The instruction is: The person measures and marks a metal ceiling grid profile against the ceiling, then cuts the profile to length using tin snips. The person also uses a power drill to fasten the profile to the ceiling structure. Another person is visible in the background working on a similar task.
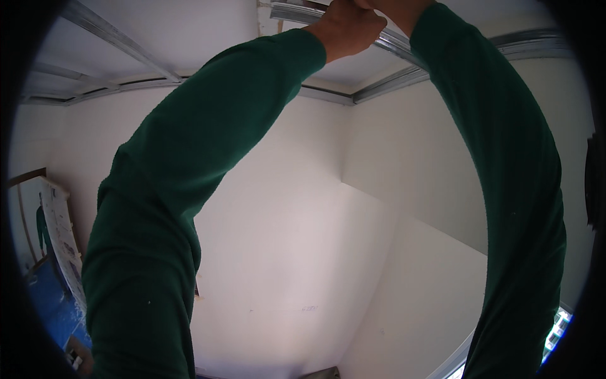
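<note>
Both my arms, in green sleeves, reach overhead to a shiny metal ceiling profile (291, 12) that slants down to the right behind my hands. My left hand (350, 28) is closed, its fingers curled in front of the profile; what it grips is hidden. Beside it, at the upper edge, is my right hand (404, 11). Its fingers are mostly cut off by the frame, so their grip does not show. The two hands nearly touch.
Metal track (391, 82) runs along the wall tops and meets in a corner. Another profile (120, 41) crosses the ceiling at left. A pale wall (284, 240) stands ahead. At far left are a leaning panel (63, 234), blue flooring (47, 303) and a person in green (43, 227).
</note>
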`<state>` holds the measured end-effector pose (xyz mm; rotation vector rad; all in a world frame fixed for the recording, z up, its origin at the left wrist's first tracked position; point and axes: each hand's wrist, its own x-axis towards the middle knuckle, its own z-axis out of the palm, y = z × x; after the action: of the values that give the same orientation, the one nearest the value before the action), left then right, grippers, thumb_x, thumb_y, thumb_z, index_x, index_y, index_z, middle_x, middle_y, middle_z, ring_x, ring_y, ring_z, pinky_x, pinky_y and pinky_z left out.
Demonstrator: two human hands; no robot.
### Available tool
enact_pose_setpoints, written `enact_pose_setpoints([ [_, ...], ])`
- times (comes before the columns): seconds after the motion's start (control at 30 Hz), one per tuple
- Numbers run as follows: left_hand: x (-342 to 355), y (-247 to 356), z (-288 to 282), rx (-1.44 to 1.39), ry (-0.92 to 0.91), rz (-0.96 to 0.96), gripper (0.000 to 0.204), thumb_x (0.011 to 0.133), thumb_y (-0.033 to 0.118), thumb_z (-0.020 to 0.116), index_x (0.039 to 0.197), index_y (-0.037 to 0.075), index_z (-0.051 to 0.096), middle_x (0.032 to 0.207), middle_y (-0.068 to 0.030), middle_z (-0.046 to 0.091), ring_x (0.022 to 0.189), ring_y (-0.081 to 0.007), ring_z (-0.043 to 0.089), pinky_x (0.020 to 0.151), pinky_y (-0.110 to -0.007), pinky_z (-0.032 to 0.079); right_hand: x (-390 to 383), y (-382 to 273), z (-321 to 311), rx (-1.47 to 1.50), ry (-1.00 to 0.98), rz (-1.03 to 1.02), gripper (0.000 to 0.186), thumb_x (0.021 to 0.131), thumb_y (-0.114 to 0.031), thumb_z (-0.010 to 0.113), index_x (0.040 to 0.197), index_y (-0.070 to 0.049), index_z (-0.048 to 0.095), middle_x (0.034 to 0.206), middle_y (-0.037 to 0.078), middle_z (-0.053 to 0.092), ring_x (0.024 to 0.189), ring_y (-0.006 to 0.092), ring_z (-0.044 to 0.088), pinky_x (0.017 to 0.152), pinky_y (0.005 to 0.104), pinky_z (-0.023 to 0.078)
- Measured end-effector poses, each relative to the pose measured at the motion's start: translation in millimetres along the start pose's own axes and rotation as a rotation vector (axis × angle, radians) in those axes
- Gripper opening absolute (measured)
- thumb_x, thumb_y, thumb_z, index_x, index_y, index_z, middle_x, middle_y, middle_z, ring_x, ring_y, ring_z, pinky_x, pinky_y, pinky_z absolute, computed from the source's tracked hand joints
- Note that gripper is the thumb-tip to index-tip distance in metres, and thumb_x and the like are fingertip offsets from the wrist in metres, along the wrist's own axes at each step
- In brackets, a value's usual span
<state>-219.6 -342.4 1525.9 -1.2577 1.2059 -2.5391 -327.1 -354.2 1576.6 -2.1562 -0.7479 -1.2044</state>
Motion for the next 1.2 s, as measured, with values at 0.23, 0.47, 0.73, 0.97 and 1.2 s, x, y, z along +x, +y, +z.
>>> enact_pose_setpoints([
  [0.23, -7, 19, -14, 0.265, -0.100, -0.031, 0.014, 0.095, 0.008, 0.074, 0.108, 0.004, 0.076, 0.104, -0.0170, 0.080, 0.094, -0.0326, 0.080, 0.075, -0.050, 0.065, -71, 3, -2, 0.485, 0.244, -0.183, 0.035, 0.118, -0.035, 0.055, 0.099, -0.011, 0.070, 0.089, 0.006, 0.069, 0.089, 0.0218, 0.064, 0.091, 0.0473, 0.045],
  [0.47, -142, 103, -79, 0.377, -0.135, 0.155, 0.048, 0.104, 0.024, 0.073, 0.150, 0.036, 0.071, 0.108, 0.0010, 0.071, 0.101, -0.0184, 0.065, 0.085, -0.038, 0.048, -242, 71, -25, 0.373, 0.192, -0.490, 0.032, 0.113, -0.034, 0.065, 0.126, -0.005, 0.072, 0.090, 0.007, 0.063, 0.093, 0.0162, 0.061, 0.083, 0.0404, 0.049],
  [0.73, -312, 172, -124, 0.233, -0.432, 0.258, 0.046, 0.113, 0.030, 0.062, 0.155, 0.047, 0.064, 0.113, 0.0055, 0.062, 0.107, -0.0142, 0.058, 0.096, -0.042, 0.043, -349, 210, 84, -0.280, 0.001, 0.123, 0.069, 0.081, -0.032, 0.100, 0.137, -0.003, 0.072, 0.119, 0.011, 0.076, 0.108, 0.0271, 0.073, 0.095, 0.0425, 0.059],
  [0.97, -385, 295, -223, 0.006, -0.607, 0.177, 0.047, 0.110, 0.029, 0.066, 0.155, 0.044, 0.065, 0.115, 0.0047, 0.065, 0.113, -0.0146, 0.061, 0.094, -0.042, 0.048, -524, 238, 129, -0.187, -0.358, 0.287, 0.070, 0.073, -0.026, 0.103, 0.132, -0.006, 0.071, 0.109, 0.014, 0.071, 0.106, 0.0359, 0.074, 0.089, 0.0470, 0.061],
  [1.2, -462, 405, -338, -0.423, -1.065, -0.052, 0.062, 0.107, 0.023, 0.062, 0.167, 0.034, 0.051, 0.122, -0.0032, 0.067, 0.114, -0.0205, 0.065, 0.097, -0.043, 0.052, -651, 251, 205, -0.014, -0.729, 0.429, 0.043, 0.079, -0.015, 0.091, 0.116, -0.003, 0.073, 0.105, 0.018, 0.067, 0.098, 0.0439, 0.071, 0.086, 0.0527, 0.060],
])
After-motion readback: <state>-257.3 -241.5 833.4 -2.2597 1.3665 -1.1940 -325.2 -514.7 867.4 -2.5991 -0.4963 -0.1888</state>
